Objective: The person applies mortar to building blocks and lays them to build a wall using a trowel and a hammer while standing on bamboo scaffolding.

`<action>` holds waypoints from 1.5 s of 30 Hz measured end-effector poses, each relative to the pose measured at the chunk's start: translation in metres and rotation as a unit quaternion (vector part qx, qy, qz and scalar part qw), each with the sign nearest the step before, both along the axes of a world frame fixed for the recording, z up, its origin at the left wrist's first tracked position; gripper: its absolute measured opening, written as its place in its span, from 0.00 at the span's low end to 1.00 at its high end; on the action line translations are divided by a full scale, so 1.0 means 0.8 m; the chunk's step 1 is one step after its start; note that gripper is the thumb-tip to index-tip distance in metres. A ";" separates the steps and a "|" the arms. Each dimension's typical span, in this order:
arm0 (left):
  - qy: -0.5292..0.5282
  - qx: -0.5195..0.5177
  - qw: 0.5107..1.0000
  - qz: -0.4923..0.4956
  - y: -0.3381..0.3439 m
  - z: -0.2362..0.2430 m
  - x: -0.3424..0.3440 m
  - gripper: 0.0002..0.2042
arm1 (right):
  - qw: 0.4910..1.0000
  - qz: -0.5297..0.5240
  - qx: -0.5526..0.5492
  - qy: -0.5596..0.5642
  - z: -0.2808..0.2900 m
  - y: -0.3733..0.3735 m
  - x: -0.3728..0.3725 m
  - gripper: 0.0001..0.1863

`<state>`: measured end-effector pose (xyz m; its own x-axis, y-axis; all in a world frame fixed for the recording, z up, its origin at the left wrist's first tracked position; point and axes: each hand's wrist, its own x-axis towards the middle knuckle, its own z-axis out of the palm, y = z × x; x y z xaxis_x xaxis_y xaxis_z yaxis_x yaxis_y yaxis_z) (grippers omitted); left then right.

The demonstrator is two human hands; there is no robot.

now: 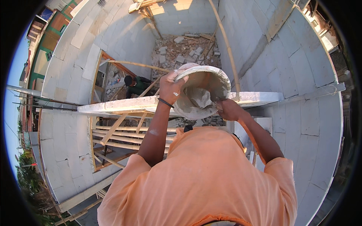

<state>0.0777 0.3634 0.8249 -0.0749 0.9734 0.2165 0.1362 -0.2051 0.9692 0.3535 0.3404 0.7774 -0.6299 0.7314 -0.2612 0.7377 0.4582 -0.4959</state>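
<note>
A mortar-smeared bucket (180, 109) is tilted in front of me over the top of a block wall (117, 106), its mouth facing me. My left hand (171, 88) is closed over the upper left of its rim. My right hand (230, 110) is closed at the lower right of the rim, with its fingertips partly hidden. Inside the bucket lies wet grey mortar (200, 97), with a paler patch in the middle. Part of the wall top is hidden behind the bucket and my hands.
Bamboo poles (128, 133) span an opening at the left, and a long pole (226, 41) leans at the far right. Rubble (181, 56) covers the ground far below. Another person (136, 84) is down beyond the wall, at the left. High block walls (309, 49) surround the space.
</note>
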 end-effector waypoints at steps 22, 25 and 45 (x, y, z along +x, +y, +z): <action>-0.172 -0.084 0.977 0.096 0.069 -0.091 0.024 0.14 | 0.748 -0.517 -0.191 0.371 -0.070 -0.073 0.118 0.22; -0.166 -0.128 0.973 0.098 0.054 -0.091 0.043 0.13 | 0.676 -0.570 -0.167 0.437 -0.090 -0.056 0.173 0.22; 0.075 -0.263 0.955 0.113 -0.012 -0.110 0.159 0.12 | 0.083 -0.783 0.043 0.614 -0.347 0.245 0.440 0.16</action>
